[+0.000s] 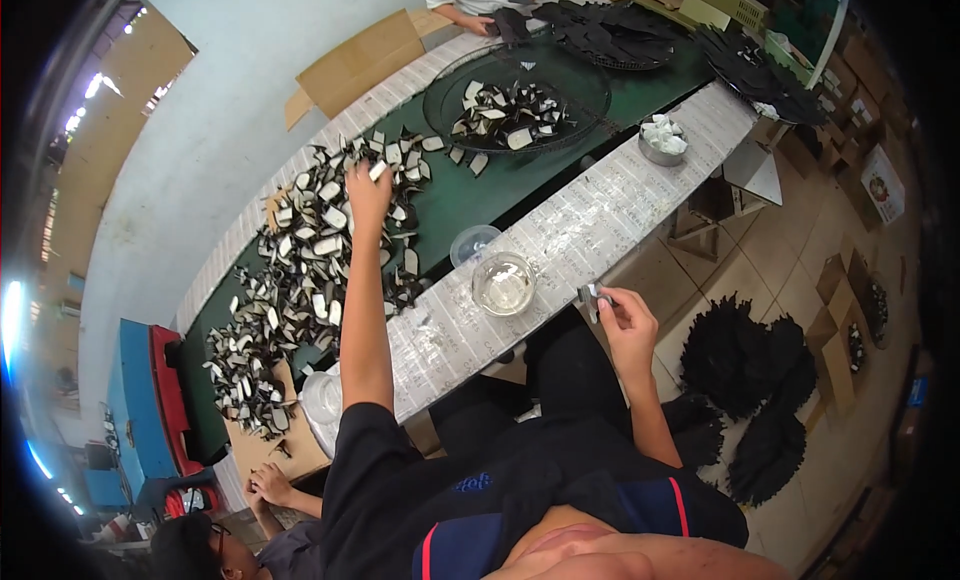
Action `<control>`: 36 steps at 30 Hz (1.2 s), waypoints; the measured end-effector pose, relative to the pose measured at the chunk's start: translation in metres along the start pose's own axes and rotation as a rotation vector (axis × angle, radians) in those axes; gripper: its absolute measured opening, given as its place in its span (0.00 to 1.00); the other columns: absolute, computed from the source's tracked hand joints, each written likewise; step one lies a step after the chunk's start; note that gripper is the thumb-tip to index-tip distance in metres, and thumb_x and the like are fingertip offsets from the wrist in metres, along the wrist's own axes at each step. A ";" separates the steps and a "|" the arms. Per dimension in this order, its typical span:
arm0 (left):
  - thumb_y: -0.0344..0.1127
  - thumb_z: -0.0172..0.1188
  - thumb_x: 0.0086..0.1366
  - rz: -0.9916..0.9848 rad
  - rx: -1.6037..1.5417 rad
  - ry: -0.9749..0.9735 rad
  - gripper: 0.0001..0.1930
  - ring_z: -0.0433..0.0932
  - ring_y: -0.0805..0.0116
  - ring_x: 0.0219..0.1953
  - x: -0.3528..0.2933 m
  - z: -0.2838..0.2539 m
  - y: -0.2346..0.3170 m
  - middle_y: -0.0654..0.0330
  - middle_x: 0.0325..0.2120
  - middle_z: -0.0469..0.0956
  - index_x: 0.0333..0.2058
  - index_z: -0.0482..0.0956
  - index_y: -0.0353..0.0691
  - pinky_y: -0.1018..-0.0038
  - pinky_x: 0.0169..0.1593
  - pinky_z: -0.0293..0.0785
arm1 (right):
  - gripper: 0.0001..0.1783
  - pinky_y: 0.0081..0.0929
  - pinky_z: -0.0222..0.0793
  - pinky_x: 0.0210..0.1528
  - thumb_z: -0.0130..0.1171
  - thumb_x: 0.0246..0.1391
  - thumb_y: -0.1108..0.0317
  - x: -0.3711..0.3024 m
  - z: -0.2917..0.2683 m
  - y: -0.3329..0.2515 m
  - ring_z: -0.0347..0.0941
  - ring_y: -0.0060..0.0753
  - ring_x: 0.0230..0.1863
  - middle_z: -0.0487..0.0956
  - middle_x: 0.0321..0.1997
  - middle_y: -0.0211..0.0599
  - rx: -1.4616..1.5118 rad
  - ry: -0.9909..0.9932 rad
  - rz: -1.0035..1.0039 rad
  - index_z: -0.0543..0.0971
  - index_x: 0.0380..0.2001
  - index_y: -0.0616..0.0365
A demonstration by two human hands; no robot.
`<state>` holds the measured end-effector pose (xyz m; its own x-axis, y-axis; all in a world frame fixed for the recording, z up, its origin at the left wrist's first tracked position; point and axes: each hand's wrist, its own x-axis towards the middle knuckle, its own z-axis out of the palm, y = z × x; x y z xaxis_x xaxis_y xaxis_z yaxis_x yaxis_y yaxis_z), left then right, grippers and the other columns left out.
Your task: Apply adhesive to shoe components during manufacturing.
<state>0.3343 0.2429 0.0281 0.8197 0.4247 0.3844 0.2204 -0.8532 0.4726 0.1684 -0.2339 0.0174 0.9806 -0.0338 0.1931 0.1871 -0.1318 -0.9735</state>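
My right hand [632, 325], pinched nearly closed, held a small dark piece [594, 298] by the bench edge [560, 302], where a loosened pinch could have dropped it. Beyond the clear bowl [503, 285], my left hand [369, 188], partly curled, gripped a pale-faced piece [378, 170] over the heap [325, 245]; crowding could have snagged others.

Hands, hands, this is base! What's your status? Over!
Left hand at pile of black-and-white pieces. Right hand pinching small dark piece. Clear bowl between the hands.
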 end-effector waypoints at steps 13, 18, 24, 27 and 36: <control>0.59 0.65 0.54 -0.052 0.304 -0.106 0.27 0.81 0.48 0.32 -0.082 0.071 -0.034 0.50 0.30 0.83 0.36 0.81 0.38 0.51 0.39 0.73 | 0.10 0.25 0.77 0.33 0.63 0.54 0.72 0.004 0.003 0.004 0.78 0.31 0.34 0.79 0.37 0.40 0.055 -0.042 -0.290 0.81 0.40 0.62; 0.46 0.69 0.53 -0.032 0.241 -0.084 0.14 0.82 0.53 0.35 -0.072 0.068 -0.065 0.55 0.26 0.83 0.30 0.85 0.40 0.51 0.49 0.72 | 0.10 0.26 0.76 0.34 0.62 0.56 0.70 -0.014 -0.010 0.011 0.77 0.32 0.32 0.79 0.37 0.40 0.128 -0.004 -0.273 0.81 0.40 0.61; 0.45 0.66 0.57 0.118 0.631 -0.202 0.13 0.81 0.53 0.40 -0.078 0.054 -0.043 0.54 0.32 0.82 0.29 0.83 0.40 0.36 0.64 0.48 | 0.09 0.26 0.73 0.33 0.64 0.55 0.69 -0.008 -0.027 0.022 0.76 0.30 0.29 0.80 0.34 0.38 0.046 0.105 -0.274 0.82 0.38 0.61; 0.34 0.60 0.62 0.248 0.408 -0.132 0.07 0.75 0.51 0.45 -0.086 0.040 -0.052 0.55 0.35 0.76 0.33 0.75 0.37 0.33 0.64 0.43 | 0.08 0.26 0.72 0.33 0.64 0.54 0.70 -0.007 -0.027 0.012 0.76 0.30 0.29 0.79 0.33 0.39 0.064 0.065 -0.253 0.82 0.38 0.60; 0.26 0.61 0.60 0.284 -0.023 -0.107 0.07 0.75 0.46 0.37 -0.152 -0.031 0.025 0.47 0.33 0.76 0.35 0.75 0.30 0.60 0.42 0.71 | 0.09 0.18 0.72 0.32 0.64 0.55 0.74 -0.018 -0.018 0.012 0.76 0.21 0.31 0.79 0.35 0.35 0.050 0.005 -0.129 0.81 0.40 0.62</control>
<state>0.1986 0.1665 0.0065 0.8981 0.1345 0.4188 -0.0367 -0.9259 0.3761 0.1523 -0.2532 0.0043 0.9479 -0.0245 0.3177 0.3146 -0.0854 -0.9454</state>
